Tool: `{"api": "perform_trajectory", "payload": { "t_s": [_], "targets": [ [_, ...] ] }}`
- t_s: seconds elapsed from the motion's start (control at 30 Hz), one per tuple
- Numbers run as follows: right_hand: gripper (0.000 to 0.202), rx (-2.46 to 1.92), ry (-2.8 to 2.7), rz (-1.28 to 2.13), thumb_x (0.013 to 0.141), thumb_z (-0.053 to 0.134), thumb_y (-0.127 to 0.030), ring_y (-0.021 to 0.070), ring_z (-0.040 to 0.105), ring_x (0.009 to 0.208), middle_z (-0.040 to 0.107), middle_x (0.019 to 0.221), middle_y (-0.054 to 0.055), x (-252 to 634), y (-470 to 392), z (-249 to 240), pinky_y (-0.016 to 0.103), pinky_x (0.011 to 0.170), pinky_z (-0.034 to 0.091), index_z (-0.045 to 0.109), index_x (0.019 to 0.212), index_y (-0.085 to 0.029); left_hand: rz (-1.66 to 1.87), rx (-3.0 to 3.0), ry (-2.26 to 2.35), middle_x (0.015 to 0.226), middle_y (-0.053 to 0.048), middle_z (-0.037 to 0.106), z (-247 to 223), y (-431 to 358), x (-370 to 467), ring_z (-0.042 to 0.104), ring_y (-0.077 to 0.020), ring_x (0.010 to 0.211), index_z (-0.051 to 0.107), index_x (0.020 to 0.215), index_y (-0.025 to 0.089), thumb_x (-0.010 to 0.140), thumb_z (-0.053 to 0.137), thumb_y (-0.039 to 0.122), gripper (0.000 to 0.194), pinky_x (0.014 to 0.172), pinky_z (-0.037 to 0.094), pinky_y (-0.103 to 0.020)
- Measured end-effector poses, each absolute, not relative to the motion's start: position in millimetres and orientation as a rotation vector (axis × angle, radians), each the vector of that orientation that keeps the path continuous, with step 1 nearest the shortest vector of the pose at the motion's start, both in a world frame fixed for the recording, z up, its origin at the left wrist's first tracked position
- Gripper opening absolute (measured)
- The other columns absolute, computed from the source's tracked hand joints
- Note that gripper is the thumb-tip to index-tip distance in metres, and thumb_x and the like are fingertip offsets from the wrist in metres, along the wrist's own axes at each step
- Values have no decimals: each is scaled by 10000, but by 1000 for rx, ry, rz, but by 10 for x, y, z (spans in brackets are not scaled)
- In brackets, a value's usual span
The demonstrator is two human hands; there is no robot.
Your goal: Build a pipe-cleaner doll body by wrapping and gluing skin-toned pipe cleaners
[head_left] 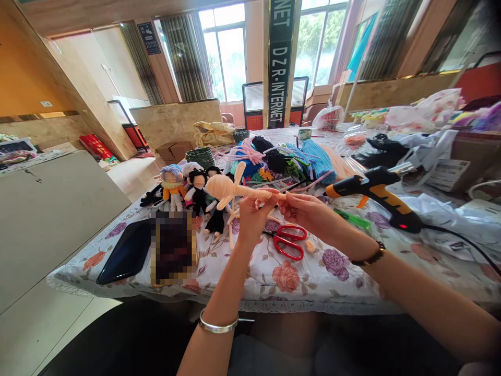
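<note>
Both my hands hold a peach doll body (252,192) made of fuzzy pipe cleaner, raised above the table. Its round wrapped head points left, and two short limbs stick out near the neck. My left hand (256,211) pinches the lower body with thumb and fingers. At the right end, the fingertips of my right hand (299,208) grip the thin tip. Red-handled scissors (289,243) lie on the cloth below my hands, with the blades partly hidden. A small peach piece (310,246) rests beside them.
Several finished dolls (172,190) sit at the left, near a dark tablet (127,250) and a blurred-out rectangular item (174,250). Bundles of coloured pipe cleaners (274,159) lie behind. A corded glue gun (376,193) with a lit red light stands right. Flowered cloth (254,292) covers the table.
</note>
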State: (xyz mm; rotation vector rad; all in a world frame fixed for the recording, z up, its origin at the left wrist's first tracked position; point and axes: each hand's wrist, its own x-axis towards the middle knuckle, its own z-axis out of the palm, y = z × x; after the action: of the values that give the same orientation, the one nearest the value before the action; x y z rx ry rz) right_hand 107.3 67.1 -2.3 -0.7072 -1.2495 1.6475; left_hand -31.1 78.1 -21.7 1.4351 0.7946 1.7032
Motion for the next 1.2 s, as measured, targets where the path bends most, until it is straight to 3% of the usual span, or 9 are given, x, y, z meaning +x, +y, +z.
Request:
{"api": "perform_trajectory", "payload": {
  "t_s": [0.17,0.33,0.83,1.0,1.2],
  "targets": [
    [373,-833,-1529,1199,766,567,-532,101,404,583,518,648,1,1083,669,-40,261,547,302,570,665,-173,1700,1462,820,788,-17,674,-199,737,-294,595,-145,785,701,767,191,678,709,303,144,747,459,-270],
    [392,-927,-1698,872,847,460,-474,116,394,585,495,613,5,1136,698,-44,277,564,286,538,606,-174,1675,1523,864,800,-25,665,-158,676,-285,593,-151,822,699,746,194,684,706,268,96,804,459,-294],
    [388,-862,-1524,1273,715,588,-528,82,317,524,421,564,-28,1101,691,-18,260,489,219,499,588,-173,1695,1582,859,749,-25,664,-166,690,-297,603,-153,773,696,685,184,669,711,231,52,766,468,-292],
    [329,-848,-1443,1379,697,634,-442,76,336,521,446,550,-27,1113,690,6,245,487,239,515,555,-170,1642,1543,819,779,-26,651,-171,699,-292,596,-152,796,678,691,173,679,696,225,56,767,462,-286],
    [267,-814,-1265,1642,628,697,-398,72,428,548,543,614,5,1131,723,22,218,491,298,619,641,-143,1607,1411,739,696,38,591,-171,726,-286,544,-99,675,532,766,184,651,730,263,242,681,423,-234]
  ]
}}
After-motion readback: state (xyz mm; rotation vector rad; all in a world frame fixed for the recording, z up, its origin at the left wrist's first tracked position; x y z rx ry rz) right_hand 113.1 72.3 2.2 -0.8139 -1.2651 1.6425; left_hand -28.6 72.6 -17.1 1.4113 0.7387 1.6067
